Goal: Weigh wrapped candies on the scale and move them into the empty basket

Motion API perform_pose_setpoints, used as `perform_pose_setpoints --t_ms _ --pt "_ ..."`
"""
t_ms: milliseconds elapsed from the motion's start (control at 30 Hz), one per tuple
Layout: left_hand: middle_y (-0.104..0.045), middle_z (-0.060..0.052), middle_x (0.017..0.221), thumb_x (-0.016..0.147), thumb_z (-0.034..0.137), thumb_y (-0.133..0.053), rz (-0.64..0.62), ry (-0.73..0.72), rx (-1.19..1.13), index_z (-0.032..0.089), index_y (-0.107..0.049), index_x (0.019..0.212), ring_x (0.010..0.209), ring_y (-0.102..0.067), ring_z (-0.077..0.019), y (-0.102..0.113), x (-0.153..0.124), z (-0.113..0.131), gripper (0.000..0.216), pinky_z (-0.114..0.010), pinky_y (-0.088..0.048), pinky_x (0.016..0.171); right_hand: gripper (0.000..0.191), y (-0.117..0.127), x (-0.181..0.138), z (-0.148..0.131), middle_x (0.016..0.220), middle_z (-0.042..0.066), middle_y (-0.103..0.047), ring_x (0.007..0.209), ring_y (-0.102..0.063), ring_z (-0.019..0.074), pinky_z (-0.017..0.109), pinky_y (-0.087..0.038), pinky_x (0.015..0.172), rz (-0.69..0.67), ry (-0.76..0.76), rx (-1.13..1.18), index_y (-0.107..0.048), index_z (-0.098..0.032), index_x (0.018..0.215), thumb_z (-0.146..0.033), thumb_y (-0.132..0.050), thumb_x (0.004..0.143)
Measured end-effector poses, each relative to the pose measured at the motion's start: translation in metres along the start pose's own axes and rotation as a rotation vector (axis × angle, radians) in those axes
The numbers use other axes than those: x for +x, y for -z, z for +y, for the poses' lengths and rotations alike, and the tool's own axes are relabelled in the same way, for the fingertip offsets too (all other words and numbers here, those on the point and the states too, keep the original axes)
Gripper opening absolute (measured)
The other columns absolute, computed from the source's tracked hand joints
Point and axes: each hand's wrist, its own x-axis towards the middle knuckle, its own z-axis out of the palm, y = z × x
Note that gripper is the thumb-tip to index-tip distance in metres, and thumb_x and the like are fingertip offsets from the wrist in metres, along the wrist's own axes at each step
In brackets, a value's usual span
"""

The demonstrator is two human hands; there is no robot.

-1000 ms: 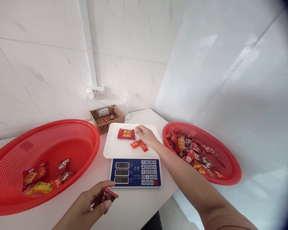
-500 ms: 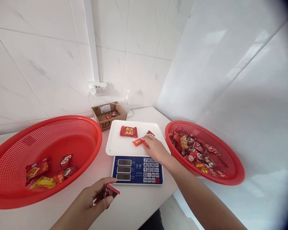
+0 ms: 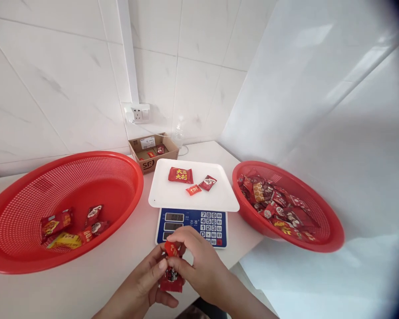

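My left hand [image 3: 149, 277] is closed on a dark red snack packet [image 3: 171, 280] in front of the scale. Against it, my right hand [image 3: 197, 261] pinches a small bright red packet [image 3: 171, 249], so the two hands meet. Behind them stands a blue digital scale [image 3: 193, 221] with a white weighing tray [image 3: 173, 197]. On that tray lie a large red packet with yellow characters [image 3: 181, 175], a small orange-red packet [image 3: 193, 190] and a dark red packet with a white patch [image 3: 208, 182]. My fingers partly cover the lower displays.
A red basket [image 3: 133, 190] with several packets stands at left. Another red basket [image 3: 332, 239], holding many packets, is at right by the wall. Behind the scale are a cardboard box [image 3: 156, 165] with a few packets and a clear plastic bottle [image 3: 178, 132].
My right hand has left the weighing tray with a small red packet and come down to my left hand. My left hand has shifted right, still holding its packet.
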Motion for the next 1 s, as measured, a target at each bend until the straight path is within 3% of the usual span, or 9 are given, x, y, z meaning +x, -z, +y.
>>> perform_pose_setpoints --t_ms 133,267,333,400,467,533,800,1000 --pt "-0.059 -0.002 0.080 0.079 0.053 -0.056 0.000 0.046 -0.021 0.021 -0.057 0.099 0.070 -0.057 -0.0135 0.001 0.003 -0.009 0.038 -0.026 -0.050 0.059 0.029 -0.010 -0.008 0.007 0.101 0.002 -0.062 0.094 -0.057 0.0177 0.031 -0.045 0.082 -0.078 -0.036 -0.029 -0.058 -0.026 0.102 -0.016 -0.061 0.076" --pt "-0.058 0.000 0.068 0.078 0.054 -0.056 0.092 0.093 -0.002 0.018 -0.056 0.087 0.063 -0.057 -0.0134 -0.001 0.004 -0.010 0.038 -0.026 -0.047 0.056 0.040 -0.005 -0.012 0.010 0.107 0.003 -0.063 0.094 -0.058 0.0186 0.033 -0.047 0.083 -0.120 -0.069 -0.023 -0.056 -0.027 0.113 -0.021 -0.064 0.074" --pt "-0.059 0.001 0.066 0.081 0.053 -0.054 0.101 0.081 0.010 0.018 -0.054 0.089 0.060 -0.058 -0.0134 -0.002 0.003 -0.007 0.036 -0.028 -0.046 0.060 0.040 0.009 -0.010 0.015 0.112 0.005 -0.062 0.096 -0.059 0.0201 0.036 -0.048 0.084 -0.030 -0.113 -0.060 -0.054 -0.027 0.117 -0.030 -0.061 0.078" --pt "-0.060 0.001 0.063 0.083 0.050 -0.052 0.082 0.081 0.016 0.019 -0.052 0.090 0.056 -0.057 -0.0128 -0.002 0.001 -0.003 0.032 -0.030 -0.045 0.063 0.037 0.027 -0.004 0.023 0.118 0.007 -0.060 0.104 -0.056 0.0230 0.040 -0.045 0.089 0.162 -0.114 -0.180 -0.053 -0.026 0.119 -0.036 -0.054 0.083" --pt "-0.060 0.002 0.063 0.083 0.047 -0.053 0.081 0.088 0.012 0.020 -0.052 0.089 0.055 -0.057 -0.0124 -0.002 0.000 0.000 0.028 -0.030 -0.044 0.065 0.035 0.045 0.006 0.032 0.119 0.008 -0.059 0.111 -0.052 0.0247 0.044 -0.042 0.094 0.311 -0.078 -0.329 -0.053 -0.026 0.120 -0.035 -0.048 0.086" --pt "-0.060 0.002 0.062 0.083 0.045 -0.054 0.106 0.077 0.009 0.020 -0.051 0.088 0.055 -0.056 -0.0124 -0.001 -0.001 0.002 0.026 -0.029 -0.043 0.064 0.034 0.057 0.019 0.040 0.119 0.008 -0.059 0.114 -0.049 0.0246 0.045 -0.041 0.095 0.371 -0.042 -0.442 -0.053 -0.026 0.120 -0.031 -0.046 0.088" --pt "-0.058 0.002 0.062 0.077 0.047 -0.059 0.154 0.073 0.046 0.020 -0.052 0.086 0.055 -0.055 -0.0131 -0.003 -0.006 0.006 0.030 -0.028 -0.042 0.061 0.031 0.064 0.076 0.068 0.114 0.008 -0.062 0.110 -0.048 0.0246 0.042 -0.038 0.095 0.265 -0.026 -0.713 -0.060 -0.018 0.113 -0.018 -0.048 0.085" --pt "-0.058 0.002 0.062 0.076 0.049 -0.060 0.188 0.056 0.059 0.020 -0.053 0.086 0.055 -0.054 -0.0131 -0.001 -0.009 0.010 0.031 -0.027 -0.041 0.061 0.027 0.059 0.088 0.067 0.105 0.009 -0.065 0.102 -0.051 0.0247 0.037 -0.039 0.089 0.199 -0.074 -0.754 -0.063 -0.016 0.107 -0.015 -0.050 0.083"
